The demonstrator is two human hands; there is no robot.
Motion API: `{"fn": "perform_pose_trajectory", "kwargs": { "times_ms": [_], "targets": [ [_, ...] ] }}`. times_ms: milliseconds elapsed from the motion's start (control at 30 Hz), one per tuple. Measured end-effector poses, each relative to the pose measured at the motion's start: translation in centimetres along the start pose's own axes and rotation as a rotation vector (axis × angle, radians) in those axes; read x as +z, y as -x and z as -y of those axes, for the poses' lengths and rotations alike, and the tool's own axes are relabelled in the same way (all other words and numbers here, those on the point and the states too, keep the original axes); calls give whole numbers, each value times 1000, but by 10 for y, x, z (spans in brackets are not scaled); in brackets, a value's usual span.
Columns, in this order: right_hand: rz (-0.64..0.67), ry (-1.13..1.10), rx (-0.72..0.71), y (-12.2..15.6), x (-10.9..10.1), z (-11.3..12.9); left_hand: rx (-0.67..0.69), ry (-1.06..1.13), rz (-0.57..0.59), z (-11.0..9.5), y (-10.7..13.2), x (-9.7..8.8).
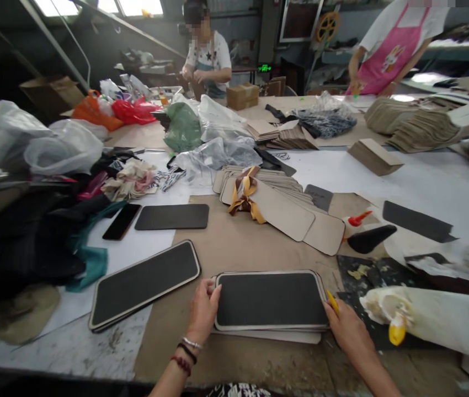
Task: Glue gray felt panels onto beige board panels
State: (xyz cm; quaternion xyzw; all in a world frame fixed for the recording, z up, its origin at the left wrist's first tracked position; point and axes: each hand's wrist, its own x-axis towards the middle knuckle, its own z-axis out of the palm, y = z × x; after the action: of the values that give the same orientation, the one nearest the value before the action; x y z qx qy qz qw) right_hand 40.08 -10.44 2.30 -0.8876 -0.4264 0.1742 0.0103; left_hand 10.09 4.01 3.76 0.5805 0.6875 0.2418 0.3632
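In front of me lies a small stack of rounded-corner cardboard panels, the top one a black panel [271, 300] with a pale border. My left hand [205, 306] grips the stack's left edge, thumb on top. My right hand [346, 325] is closed around a thin yellow tool [333, 303], its kind unclear, and touches the right edge of the stack. Left of this, a second pile topped by a bordered black panel [147, 281] lies at a slant. Behind it are a plain dark panel [172, 216] and a phone [121, 221].
Fanned beige cardboard pieces [284, 207] are tied with a ribbon [244, 197]. A white plastic container [437, 317] with a yellow tip lies at right, near a black-and-red object [371, 238]. Plastic bags [213, 160] and dark cloth [23, 248] crowd the left. Two people stand across the table.
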Motion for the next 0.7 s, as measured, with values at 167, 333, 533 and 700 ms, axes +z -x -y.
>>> {"fn": "perform_pose_trajectory", "kwargs": {
  "times_ms": [167, 333, 533, 700],
  "targets": [
    [7, 22, -14, -1, -1, 1, -46, 83, 3, 15, 5, 3],
    [28, 24, -3, -3, -5, 6, -110, 189, 6, 22, 0, 6],
    [58, 29, 4, 1, -12, 20, -161, 242, -6, 20, -5, -6],
    [51, -9, 21, 1, -11, 27, -189, 251, 27, 19, -7, -14]
  ]
}}
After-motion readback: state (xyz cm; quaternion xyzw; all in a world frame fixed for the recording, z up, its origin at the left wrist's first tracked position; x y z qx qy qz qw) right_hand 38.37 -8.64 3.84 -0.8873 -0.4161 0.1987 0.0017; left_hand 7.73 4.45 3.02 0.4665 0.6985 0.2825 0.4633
